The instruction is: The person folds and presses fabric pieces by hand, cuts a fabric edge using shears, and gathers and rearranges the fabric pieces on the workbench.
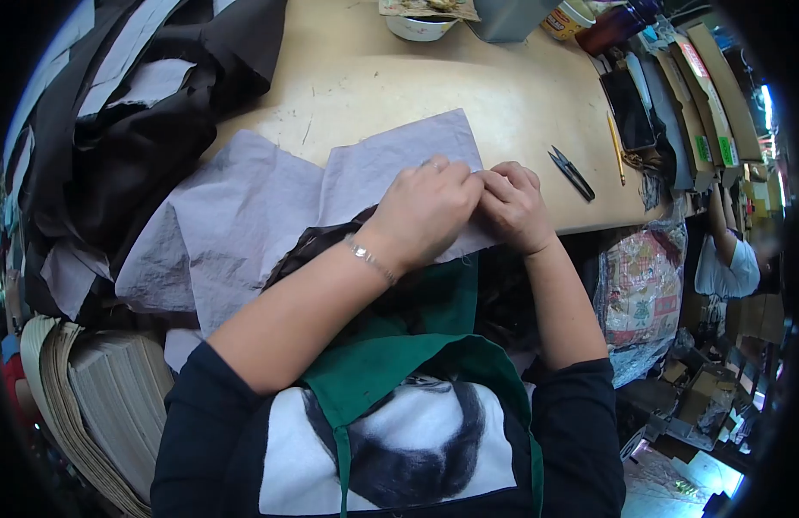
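Cloth [399,164] part under left grip [427,205] hidden; grey container [506,19] cut off at top; background person [729,262] blurred.

No text can be read with certainty.
Small print is on the two green labels [703,148] [728,151] of the cardboard boxes [714,95] at the right side, and on a red-and-white strip [695,62] there. The yellow tub [563,21] seems to carry some lettering, but it is too small to read. No number is legible either.
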The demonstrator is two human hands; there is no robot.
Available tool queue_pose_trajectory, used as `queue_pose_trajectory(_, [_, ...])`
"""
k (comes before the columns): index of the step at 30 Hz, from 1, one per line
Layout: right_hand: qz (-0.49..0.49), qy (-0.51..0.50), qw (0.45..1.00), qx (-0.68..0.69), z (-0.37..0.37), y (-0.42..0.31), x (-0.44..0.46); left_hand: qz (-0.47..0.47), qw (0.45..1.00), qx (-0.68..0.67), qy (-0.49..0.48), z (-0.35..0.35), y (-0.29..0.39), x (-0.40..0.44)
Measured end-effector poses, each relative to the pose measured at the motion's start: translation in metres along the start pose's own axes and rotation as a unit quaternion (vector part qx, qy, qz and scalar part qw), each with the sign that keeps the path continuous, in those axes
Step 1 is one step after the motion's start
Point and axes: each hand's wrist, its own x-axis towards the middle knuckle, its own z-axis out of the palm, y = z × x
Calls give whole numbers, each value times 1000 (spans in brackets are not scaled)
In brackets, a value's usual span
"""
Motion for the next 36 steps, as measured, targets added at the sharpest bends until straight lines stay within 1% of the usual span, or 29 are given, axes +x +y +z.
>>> queue_pose_trajectory(3, [10,5,1000,-3,2,0,0,-30,997,63,19,17,-15,8])
queue_pose_trajectory(6, [21,8,1000,0,1,-2,1,-62,997,31,-23,13,-15,8])
queue_pose_trajectory(9, [19,12,1000,5,1,-2,2,-138,984,-84,-69,3,-21,23])
queue_pose_trajectory(12, [13,22,1000,8,3,0,2,-132,977,-100,-131,3,-33,32])
queue_pose_trajectory(15, [11,30,999,9,4,0,1,-187,944,-173,-211,-2,-37,44])
queue_pose_trajectory(18, [9,33,999,10,3,0,2,-171,953,-145,-201,4,-40,43])
queue_pose_trajectory(21, [11,33,999,12,4,0,1,-146,976,-104,-125,16,-41,35])
queue_pose_trajectory(24, [12,33,999,17,3,0,1,-146,981,-92,-92,17,-39,32])
queue_pose_trajectory(27, [14,34,999,15,3,0,2,-135,977,-124,-108,6,-36,26])
queue_pose_trajectory(30, [16,38,999,18,4,0,1,-125,979,-103,-123,7,-37,27])
queue_pose_trajectory(33, [15,39,999,19,5,0,1,-178,968,-102,-145,8,-35,31])
queue_pose_trajectory(36, [19,32,999,19,5,0,0,-160,981,-15,-113,9,-26,24])
